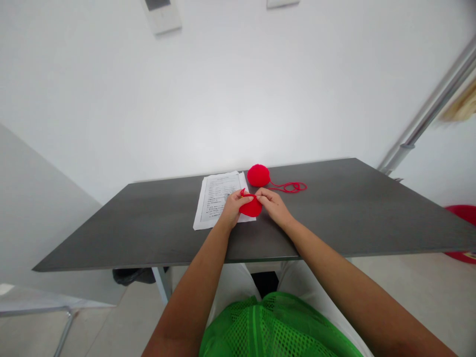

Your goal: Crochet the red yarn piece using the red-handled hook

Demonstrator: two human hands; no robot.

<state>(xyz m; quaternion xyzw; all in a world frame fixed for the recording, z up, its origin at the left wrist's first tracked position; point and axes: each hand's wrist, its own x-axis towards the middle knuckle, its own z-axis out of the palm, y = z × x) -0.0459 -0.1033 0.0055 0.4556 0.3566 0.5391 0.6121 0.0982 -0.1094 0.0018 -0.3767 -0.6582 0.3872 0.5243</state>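
A small red knitted or crocheted piece (251, 207) is held up between my two hands, over the right edge of some printed sheets (213, 198). My left hand (234, 204) pinches its left side, thumb on top. At its upper right edge, my right hand (273, 202) has its fingers pressed together; any tool inside them is too small to make out. Just behind my hands sits a ball of red yarn (258, 175), with loose yarn (293, 187) curled on the table to its right.
The dark grey table (353, 213) stands against a white wall (238, 89). A metal pole (431, 119) rises at the right, and a red round object (463, 213) is beyond the table's right end. A black bag (136, 275) lies below the table at the left.
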